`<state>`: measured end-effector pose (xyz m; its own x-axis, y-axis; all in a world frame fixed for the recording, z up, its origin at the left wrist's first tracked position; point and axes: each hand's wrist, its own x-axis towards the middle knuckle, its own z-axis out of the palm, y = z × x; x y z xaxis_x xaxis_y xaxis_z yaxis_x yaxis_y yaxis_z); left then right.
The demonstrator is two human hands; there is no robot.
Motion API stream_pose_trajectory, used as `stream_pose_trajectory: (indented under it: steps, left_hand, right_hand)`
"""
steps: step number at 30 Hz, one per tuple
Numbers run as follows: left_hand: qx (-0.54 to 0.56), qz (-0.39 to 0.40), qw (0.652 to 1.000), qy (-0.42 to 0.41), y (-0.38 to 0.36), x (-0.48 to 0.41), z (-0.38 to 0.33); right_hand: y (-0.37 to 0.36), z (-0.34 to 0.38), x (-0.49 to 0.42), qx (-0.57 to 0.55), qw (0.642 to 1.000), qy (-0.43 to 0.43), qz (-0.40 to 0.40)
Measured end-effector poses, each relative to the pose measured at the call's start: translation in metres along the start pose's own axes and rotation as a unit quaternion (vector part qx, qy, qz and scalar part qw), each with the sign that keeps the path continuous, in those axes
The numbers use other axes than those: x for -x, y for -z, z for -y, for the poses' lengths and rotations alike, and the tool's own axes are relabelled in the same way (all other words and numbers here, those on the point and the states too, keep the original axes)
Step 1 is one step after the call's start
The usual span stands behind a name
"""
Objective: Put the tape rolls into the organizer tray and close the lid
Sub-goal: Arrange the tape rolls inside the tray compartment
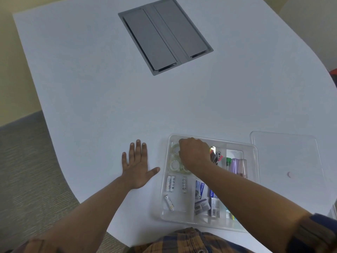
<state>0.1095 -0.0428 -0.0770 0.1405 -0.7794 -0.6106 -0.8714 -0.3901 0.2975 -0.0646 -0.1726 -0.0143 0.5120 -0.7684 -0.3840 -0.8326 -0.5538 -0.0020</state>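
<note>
A clear plastic organizer tray [165, 179] lies on the white table near my body. Its far-left compartment holds clear tape rolls [174, 164] lying flat. My right hand [194, 154] is inside that compartment with its fingers curled down over the far tape roll [176, 148]; the grip itself is hidden under the hand. My left hand [136, 168] rests flat on the table just left of the tray, fingers spread, holding nothing. The clear lid [286, 157] lies flat on the table to the right of the tray.
Other tray compartments hold batteries [170, 183], small boxes and cards [201, 201], clips [216, 156] and coloured tubes [237, 165]. A grey cable hatch [164, 35] is set into the table farther away. The table edge curves past my left arm, with carpet below.
</note>
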Motion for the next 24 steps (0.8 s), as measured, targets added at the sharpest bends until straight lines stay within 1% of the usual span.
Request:
stream_pose_trajectory:
  steps: [3, 11, 13, 16, 19, 21, 24]
  left_hand:
    - [0.002, 0.0, 1.0, 0.001, 0.0, 0.0, 0.0]
    - [-0.001, -0.006, 1.0, 0.002, 0.0, -0.001, 0.001]
    - [-0.001, -0.006, 1.0, 0.002, -0.001, -0.002, 0.002]
    - [0.0, -0.008, 1.0, 0.001, -0.002, -0.001, 0.001]
    - [0.001, -0.01, 1.0, 0.002, -0.002, -0.001, 0.001]
    - [0.0, -0.01, 1.0, 0.002, -0.002, -0.001, 0.001]
    - [0.0, -0.011, 1.0, 0.002, -0.002, -0.001, 0.001]
  right_hand:
    - [0.001, -0.002, -0.001, -0.016, 1.0, -0.018, 0.003]
    - [0.006, -0.005, 0.0, -0.101, 0.993, -0.046, -0.034]
    - [0.009, -0.004, 0.002, -0.124, 0.991, -0.054, -0.019]
    - [0.012, 0.0, 0.005, -0.142, 0.987, -0.064, 0.03]
    - [0.011, 0.004, 0.007, -0.122, 0.988, -0.042, 0.085]
    - [0.009, 0.007, 0.007, -0.113, 0.989, -0.03, 0.094]
    - [0.007, 0.011, 0.009, -0.099, 0.991, -0.018, 0.084]
